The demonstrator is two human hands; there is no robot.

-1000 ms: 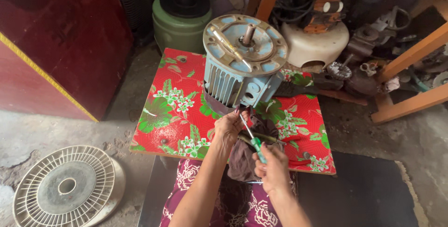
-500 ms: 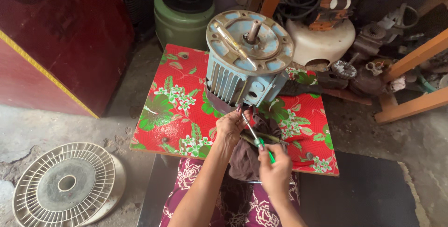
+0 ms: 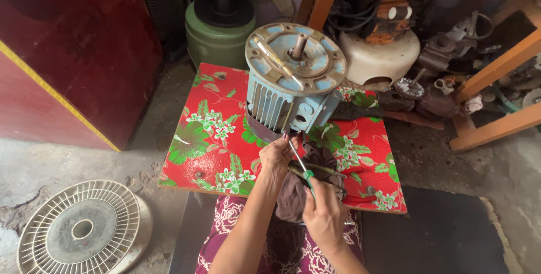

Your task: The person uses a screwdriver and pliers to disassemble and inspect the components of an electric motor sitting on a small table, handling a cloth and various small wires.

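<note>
I'm seeing the red flowered table (image 3: 214,122) carrying a blue electric motor (image 3: 293,82), shaft up, crowding the hands at twelve o'clock; a white fan guard (image 3: 79,232) is lying at eight. The right hand (image 3: 324,215) is gripping a green-handled screwdriver (image 3: 300,164) — tip pointing toward eleven. The left hand (image 3: 277,156) is pinching the shaft over a dark rag (image 3: 296,195).

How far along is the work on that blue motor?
The blue electric motor stands on the floral table, its casing closed. In hand: the right hand works a green-handled screwdriver at its lower edge, where the left hand steadies something small. A white fan grille lies on the floor, unfitted.
</note>
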